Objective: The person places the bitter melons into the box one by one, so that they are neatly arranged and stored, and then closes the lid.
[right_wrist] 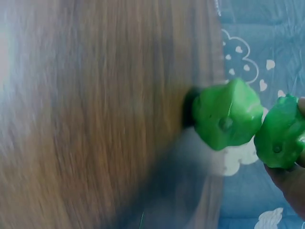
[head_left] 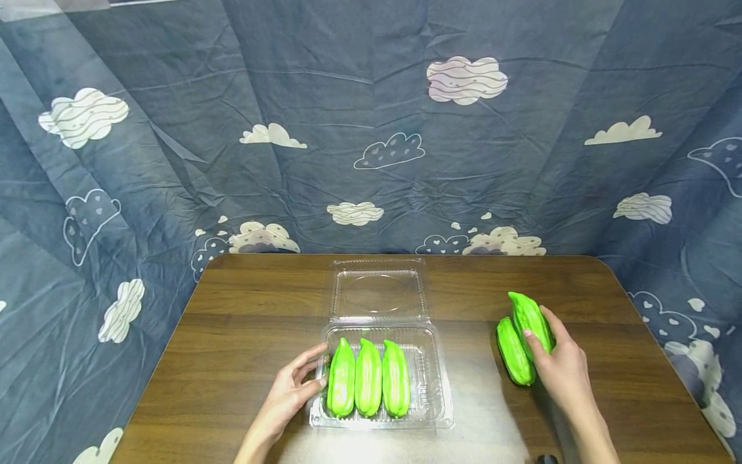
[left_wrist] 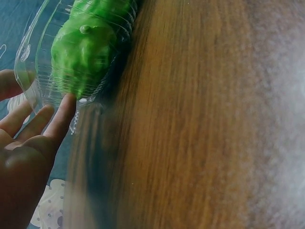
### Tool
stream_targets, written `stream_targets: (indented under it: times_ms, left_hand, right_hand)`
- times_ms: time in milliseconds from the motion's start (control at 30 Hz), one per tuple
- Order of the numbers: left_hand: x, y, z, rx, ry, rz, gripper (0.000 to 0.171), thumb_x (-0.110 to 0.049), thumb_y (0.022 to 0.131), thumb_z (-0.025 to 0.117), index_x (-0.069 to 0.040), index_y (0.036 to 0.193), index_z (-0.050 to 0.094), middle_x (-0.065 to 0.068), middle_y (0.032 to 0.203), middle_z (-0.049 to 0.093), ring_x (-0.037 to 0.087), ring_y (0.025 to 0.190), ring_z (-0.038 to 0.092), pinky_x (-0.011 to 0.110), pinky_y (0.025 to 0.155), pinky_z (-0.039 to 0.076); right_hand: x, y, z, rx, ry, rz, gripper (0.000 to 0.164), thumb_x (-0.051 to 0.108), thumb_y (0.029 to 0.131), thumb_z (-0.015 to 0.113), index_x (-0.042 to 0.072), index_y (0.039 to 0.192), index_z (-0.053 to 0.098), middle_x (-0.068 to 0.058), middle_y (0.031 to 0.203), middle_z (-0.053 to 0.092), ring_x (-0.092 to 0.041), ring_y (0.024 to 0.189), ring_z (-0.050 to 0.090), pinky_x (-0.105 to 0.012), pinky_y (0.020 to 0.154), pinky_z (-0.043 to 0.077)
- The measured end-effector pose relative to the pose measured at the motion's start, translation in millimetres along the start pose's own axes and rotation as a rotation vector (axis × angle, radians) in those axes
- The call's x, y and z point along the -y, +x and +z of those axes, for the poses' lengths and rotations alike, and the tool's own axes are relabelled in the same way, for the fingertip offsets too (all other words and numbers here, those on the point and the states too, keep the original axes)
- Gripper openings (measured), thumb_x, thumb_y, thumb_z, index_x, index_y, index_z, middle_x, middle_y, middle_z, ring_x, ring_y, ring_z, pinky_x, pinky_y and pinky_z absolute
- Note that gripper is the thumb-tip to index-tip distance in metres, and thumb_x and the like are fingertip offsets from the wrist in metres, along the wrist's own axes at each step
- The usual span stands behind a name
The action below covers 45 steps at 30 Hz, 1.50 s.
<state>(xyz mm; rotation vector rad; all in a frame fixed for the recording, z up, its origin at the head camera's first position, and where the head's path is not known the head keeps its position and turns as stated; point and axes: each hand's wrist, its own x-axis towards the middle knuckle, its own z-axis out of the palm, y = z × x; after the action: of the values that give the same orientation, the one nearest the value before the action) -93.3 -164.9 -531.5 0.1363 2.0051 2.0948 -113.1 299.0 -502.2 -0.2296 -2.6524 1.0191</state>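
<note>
My left hand (head_left: 284,391) rests its fingertips along the left side of a clear plastic clamshell box (head_left: 431,370). In the left wrist view, its fairly straight fingers (left_wrist: 61,119) touch the box's outer wall. Inside lie three bright green bitter melons (head_left: 396,379), side by side, tips pointing away from me. On the right side of the table, my right hand (head_left: 561,367) grips another bitter melon (head_left: 530,319), thumb on its left and fingers on its right. A further bitter melon (head_left: 513,353) lies just left of it, overlapped by the held one in the head view.
The box's clear lid (head_left: 379,293) is folded back flat behind it. A brown wooden table (head_left: 249,348) lies under everything, with a blue cloud-print curtain (head_left: 371,193) behind and at the sides. A small black object (head_left: 547,459) shows at the bottom edge.
</note>
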Motion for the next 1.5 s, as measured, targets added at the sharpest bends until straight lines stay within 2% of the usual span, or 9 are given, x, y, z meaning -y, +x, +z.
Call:
stream_targets:
  times_ms: [300, 567, 800, 933, 1033, 1133, 1200, 1333, 1500]
  left_hand:
    - [-0.6, -0.7, 0.7, -0.001, -0.002, -0.004, 0.063, 0.01, 0.083, 0.063, 0.001, 0.143, 0.046, 0.02, 0.149, 0.041, 0.04, 0.133, 0.039, 0.03, 0.093, 0.049]
    - [-2.1, -0.4, 0.5, -0.009, -0.006, -0.009, 0.062, 0.01, 0.083, 0.064, 0.0, 0.142, 0.047, 0.017, 0.15, 0.041, 0.04, 0.134, 0.038, 0.028, 0.094, 0.049]
    - [-1.9, 0.0, 0.6, -0.016, 0.001, -0.016, 0.062, 0.01, 0.083, 0.064, -0.001, 0.142, 0.048, 0.015, 0.15, 0.041, 0.039, 0.134, 0.038, 0.028, 0.094, 0.048]
    - [-2.6, -0.4, 0.8, -0.015, 0.002, -0.014, 0.062, 0.011, 0.083, 0.063, -0.001, 0.142, 0.048, 0.016, 0.149, 0.042, 0.039, 0.134, 0.039, 0.028, 0.094, 0.048]
    - [-3.1, -0.6, 0.8, -0.014, -0.001, -0.01, 0.062, 0.011, 0.083, 0.063, -0.001, 0.142, 0.048, 0.016, 0.149, 0.042, 0.04, 0.133, 0.039, 0.028, 0.094, 0.049]
    - [-3.0, -0.6, 1.0, -0.019, 0.002, -0.011, 0.062, 0.011, 0.083, 0.063, -0.002, 0.142, 0.049, 0.016, 0.148, 0.043, 0.039, 0.133, 0.039, 0.028, 0.094, 0.049]
    - [-2.9, -0.5, 1.1, -0.019, 0.001, -0.011, 0.062, 0.011, 0.083, 0.063, -0.001, 0.141, 0.049, 0.016, 0.148, 0.043, 0.04, 0.133, 0.04, 0.028, 0.094, 0.049]
    - [-2.7, -0.3, 1.0, -0.021, 0.005, -0.011, 0.062, 0.011, 0.083, 0.064, -0.001, 0.141, 0.049, 0.017, 0.148, 0.043, 0.04, 0.133, 0.04, 0.028, 0.094, 0.048]
    - [-2.6, -0.4, 1.1, -0.018, 0.007, -0.007, 0.062, 0.011, 0.083, 0.063, -0.001, 0.142, 0.048, 0.017, 0.149, 0.042, 0.039, 0.132, 0.04, 0.028, 0.094, 0.049]
  right_hand:
    - [21.3, -13.1, 6.6, -0.032, 0.017, -0.042, 0.06, 0.023, 0.096, 0.065, 0.012, 0.149, 0.042, -0.031, 0.121, 0.06, -0.038, 0.088, 0.061, -0.046, 0.063, 0.047]
    - [37.5, -24.3, 16.9, -0.024, 0.036, -0.038, 0.06, 0.022, 0.093, 0.069, 0.016, 0.148, 0.044, -0.025, 0.118, 0.063, -0.031, 0.087, 0.059, -0.037, 0.064, 0.046]
    - [50.9, -35.4, 23.2, 0.014, 0.084, -0.023, 0.062, 0.021, 0.092, 0.07, 0.018, 0.149, 0.044, -0.024, 0.131, 0.057, -0.026, 0.083, 0.058, -0.03, 0.062, 0.046]
    - [58.7, -39.1, 26.3, 0.034, 0.132, -0.005, 0.06, 0.022, 0.092, 0.07, 0.018, 0.147, 0.047, -0.022, 0.143, 0.048, -0.031, 0.099, 0.06, -0.038, 0.072, 0.048]
    - [63.2, -40.6, 29.8, 0.051, 0.215, -0.014, 0.059, 0.017, 0.091, 0.072, 0.014, 0.145, 0.048, -0.023, 0.147, 0.043, -0.036, 0.121, 0.051, -0.031, 0.086, 0.05]
    - [67.1, -41.8, 33.5, 0.079, 0.327, -0.022, 0.059, 0.011, 0.089, 0.073, 0.009, 0.143, 0.048, -0.024, 0.144, 0.044, -0.039, 0.125, 0.048, -0.013, 0.089, 0.046]
    - [70.2, -42.7, 35.7, 0.105, 0.415, -0.018, 0.059, 0.007, 0.089, 0.073, 0.007, 0.142, 0.047, -0.022, 0.141, 0.046, -0.039, 0.124, 0.05, -0.012, 0.088, 0.044]
    - [77.7, -44.6, 38.3, 0.113, 0.461, -0.022, 0.058, 0.007, 0.087, 0.074, 0.009, 0.14, 0.05, -0.012, 0.134, 0.054, -0.025, 0.119, 0.057, -0.016, 0.091, 0.047]
    - [84.8, -47.5, 41.0, 0.085, 0.372, -0.053, 0.057, 0.013, 0.085, 0.078, 0.016, 0.137, 0.054, -0.004, 0.121, 0.065, -0.009, 0.099, 0.062, -0.016, 0.087, 0.046]
